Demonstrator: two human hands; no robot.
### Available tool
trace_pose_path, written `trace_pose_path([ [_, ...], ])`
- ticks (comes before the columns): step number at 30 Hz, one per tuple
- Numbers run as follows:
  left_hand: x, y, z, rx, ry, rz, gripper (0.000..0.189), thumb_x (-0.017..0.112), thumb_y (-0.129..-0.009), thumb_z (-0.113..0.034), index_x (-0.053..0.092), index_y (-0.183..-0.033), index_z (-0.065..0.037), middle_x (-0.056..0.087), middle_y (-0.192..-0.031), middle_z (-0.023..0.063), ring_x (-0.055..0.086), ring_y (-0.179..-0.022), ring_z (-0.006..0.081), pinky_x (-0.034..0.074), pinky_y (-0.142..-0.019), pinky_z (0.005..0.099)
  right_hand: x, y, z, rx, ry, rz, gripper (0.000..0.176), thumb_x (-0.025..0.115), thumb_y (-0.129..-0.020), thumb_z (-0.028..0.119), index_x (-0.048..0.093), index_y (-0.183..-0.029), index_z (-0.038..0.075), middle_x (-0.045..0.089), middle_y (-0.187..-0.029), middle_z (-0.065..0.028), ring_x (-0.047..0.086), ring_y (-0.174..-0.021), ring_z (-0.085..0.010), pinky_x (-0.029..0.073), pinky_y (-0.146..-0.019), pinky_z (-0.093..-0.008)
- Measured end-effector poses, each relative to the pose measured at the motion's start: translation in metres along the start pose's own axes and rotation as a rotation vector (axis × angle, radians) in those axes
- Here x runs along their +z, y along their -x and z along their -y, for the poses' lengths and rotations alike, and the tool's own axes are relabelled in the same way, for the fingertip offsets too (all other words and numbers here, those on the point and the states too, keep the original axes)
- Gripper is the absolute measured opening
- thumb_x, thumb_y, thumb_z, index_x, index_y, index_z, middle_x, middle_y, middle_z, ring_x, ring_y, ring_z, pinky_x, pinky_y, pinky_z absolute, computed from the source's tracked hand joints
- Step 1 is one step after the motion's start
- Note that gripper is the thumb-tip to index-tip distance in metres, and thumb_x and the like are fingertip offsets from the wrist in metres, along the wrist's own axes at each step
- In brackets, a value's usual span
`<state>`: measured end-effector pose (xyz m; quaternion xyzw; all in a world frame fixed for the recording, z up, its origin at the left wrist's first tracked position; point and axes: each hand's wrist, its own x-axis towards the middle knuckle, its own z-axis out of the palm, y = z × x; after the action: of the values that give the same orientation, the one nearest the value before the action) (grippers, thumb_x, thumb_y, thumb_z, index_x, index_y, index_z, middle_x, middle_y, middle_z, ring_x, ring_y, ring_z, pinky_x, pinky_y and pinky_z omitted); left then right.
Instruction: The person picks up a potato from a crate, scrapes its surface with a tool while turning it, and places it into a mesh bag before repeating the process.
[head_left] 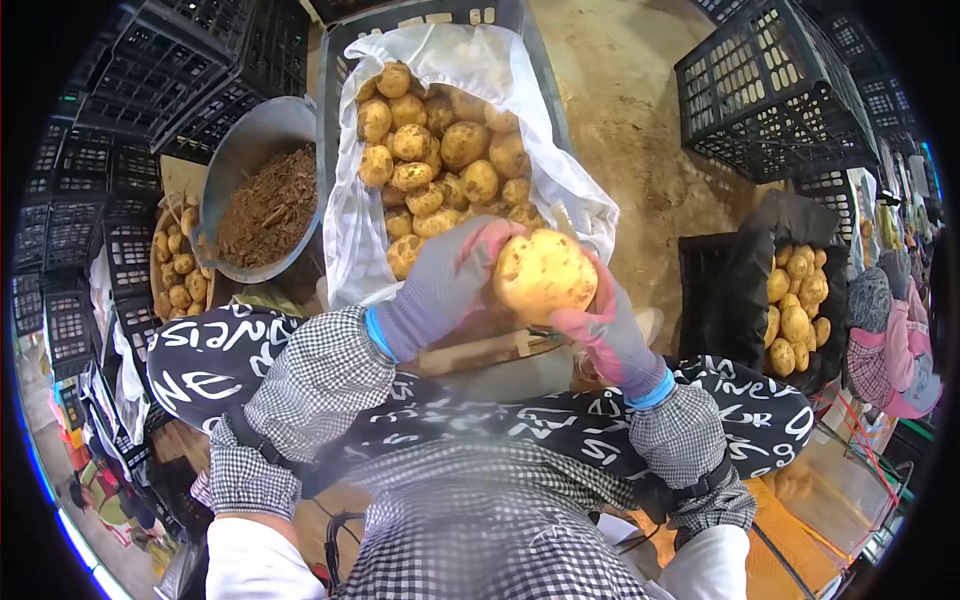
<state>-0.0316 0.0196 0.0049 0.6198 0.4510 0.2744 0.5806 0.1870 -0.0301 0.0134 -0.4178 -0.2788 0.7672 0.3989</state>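
Note:
A large yellow potato (543, 277) with brown soil patches is held up between both gloved hands. My left hand (440, 285), in a grey and pink glove with a blue cuff, grips its left side. On its right side, the fingers of my right hand (612, 325), gloved the same way, are wrapped around it. Just beyond the hands stands a dark crate (545, 75) lined with a white plastic sheet (470, 52). Many soil-marked potatoes (465, 145) lie heaped inside the lining. My fingertips partly hide the potato's edges.
At the left, a grey tub (210, 215) holds brown soil and debris. Beside it is a box of potatoes (178, 265). A black-lined crate (705, 300) with potatoes stands at the right, below a black crate (770, 90). Another person (890, 340) is at the far right.

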Motion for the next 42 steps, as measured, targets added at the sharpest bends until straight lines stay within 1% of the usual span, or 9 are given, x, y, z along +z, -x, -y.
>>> trace_pose_path([
  [3,0.008,-0.001,0.013,0.148,0.259,0.001,0.059,0.055,-0.096,-0.047,0.048,-0.137,-0.004,0.059,-0.119,0.008,0.06,-0.107,0.0217,0.05,-0.092,0.0328,-0.004,-0.002,-0.002,-0.112,0.025,-0.055,0.067,0.072,-0.082,0.002,0.04,-0.141,0.001,0.054,-0.131,-0.009,0.054,-0.118,-0.0157,0.045,-0.1,-0.0316],
  [6,0.012,-0.003,-0.004,-0.193,0.367,0.123,0.064,0.057,-0.095,-0.048,0.043,-0.14,-0.004,0.057,-0.125,0.0089,0.06,-0.11,0.0197,0.056,-0.083,0.0303,-0.009,0.001,0.005,-0.079,0.288,-0.153,0.05,0.064,-0.091,0.011,0.047,-0.136,-0.002,0.059,-0.125,-0.0104,0.055,-0.115,-0.0159,0.045,-0.099,-0.0307],
  [10,0.014,-0.001,-0.013,-0.359,0.516,0.155,0.067,0.058,-0.095,-0.047,0.04,-0.142,-0.003,0.054,-0.129,0.0088,0.059,-0.112,0.0183,0.059,-0.075,0.0298,-0.028,-0.005,-0.007,-0.14,0.501,-0.18,0.048,0.044,-0.099,0.031,0.052,-0.133,-0.001,0.063,-0.107,-0.006,0.054,-0.079,-0.0059,0.04,-0.06,-0.0173],
  [13,0.016,-0.003,-0.004,-0.329,0.523,0.156,0.067,0.057,-0.095,-0.047,0.04,-0.142,-0.002,0.054,-0.13,0.0091,0.059,-0.112,0.0191,0.059,-0.076,0.0305,-0.028,0.0,0.002,-0.136,0.593,-0.182,0.047,0.043,-0.1,0.03,0.053,-0.133,-0.002,0.064,-0.107,-0.0073,0.057,-0.081,-0.0073,0.041,-0.057,-0.0175],
  [23,0.015,-0.003,0.015,-0.094,0.152,0.051,0.062,0.052,-0.098,-0.046,0.042,-0.14,-0.001,0.058,-0.124,0.0131,0.061,-0.11,0.0179,0.06,-0.07,0.0284,-0.015,-0.001,-0.001,0.031,-0.029,-0.107,0.056,0.042,-0.1,0.036,0.041,-0.14,-0.002,0.064,-0.117,-0.0118,0.066,-0.097,-0.0198,0.057,-0.064,-0.0305],
  [27,0.022,-0.001,0.008,-0.188,0.424,0.141,0.061,0.053,-0.098,-0.044,0.043,-0.14,-0.001,0.057,-0.126,0.0127,0.059,-0.112,0.018,0.056,-0.083,0.0299,-0.025,0.001,-0.003,0.067,-0.103,-0.084,0.051,0.037,-0.102,0.036,0.05,-0.132,-0.003,0.065,-0.115,-0.0115,0.066,-0.098,-0.0187,0.056,-0.075,-0.0313],
  [30,0.027,-0.003,-0.018,-0.343,0.528,0.198,0.064,0.062,-0.095,-0.037,0.039,-0.141,0.0,0.055,-0.128,0.0118,0.057,-0.114,0.0179,0.051,-0.091,0.0297,-0.023,-0.003,-0.01,-0.128,0.192,-0.25,0.038,0.048,-0.101,0.027,0.058,-0.123,-0.003,0.066,-0.11,-0.0098,0.064,-0.097,-0.0145,0.055,-0.08,-0.0279],
  [36,0.032,0.003,-0.002,-0.116,0.415,0.164,0.088,0.083,-0.076,-0.014,0.031,-0.146,-0.004,0.052,-0.127,0.0079,0.054,-0.111,0.0135,0.05,-0.092,0.0282,-0.009,-0.001,-0.004,-0.144,0.27,-0.263,0.047,0.043,-0.102,0.035,0.057,-0.124,-0.004,0.063,-0.115,-0.0099,0.058,-0.107,-0.0134,0.046,-0.094,-0.0274],
  [42,0.025,0.003,-0.026,-0.391,0.489,0.186,0.082,0.082,-0.073,-0.008,0.037,-0.141,-0.005,0.053,-0.126,0.0078,0.056,-0.109,0.0139,0.05,-0.092,0.0289,0.0,0.008,0.004,-0.219,0.462,-0.213,0.052,0.069,-0.089,0.02,0.05,-0.132,-0.002,0.06,-0.117,-0.0086,0.058,-0.104,-0.0127,0.048,-0.088,-0.0261],
])
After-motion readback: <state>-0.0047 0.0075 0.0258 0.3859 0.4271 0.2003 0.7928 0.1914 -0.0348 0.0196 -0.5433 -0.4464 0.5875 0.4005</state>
